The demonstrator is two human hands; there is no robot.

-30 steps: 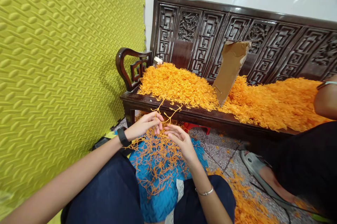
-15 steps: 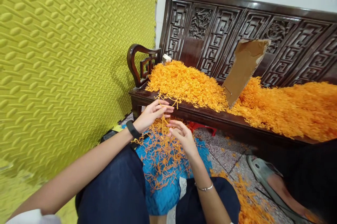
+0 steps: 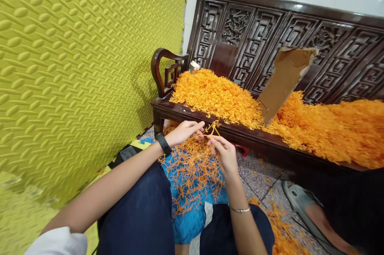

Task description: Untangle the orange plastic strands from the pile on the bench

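Between my two hands is a thin orange branched strand (image 3: 213, 128), its tips sticking up in front of the bench edge. My left hand (image 3: 190, 132), with a black band on the wrist, has its fingers closed around one end of the strand. The thumb and fingers of my right hand (image 3: 224, 152) pinch the strand from the other side. Below both hands, a heap of loose, thin orange strands (image 3: 196, 175) lies on a blue cloth (image 3: 187, 225) over my lap.
Ahead stands a dark carved wooden bench (image 3: 186, 112) bearing an orange pile (image 3: 216, 95), with upright cardboard (image 3: 283, 81) dividing it from another orange pile (image 3: 339, 127). A yellow foam mat (image 3: 90, 67) rises at left. At right is a person's sandalled foot (image 3: 312, 215).
Both hands have moved right and come closer together on the strand. The strand has been turned, its branched end now beside my right fingertips. The view has shifted slightly left.
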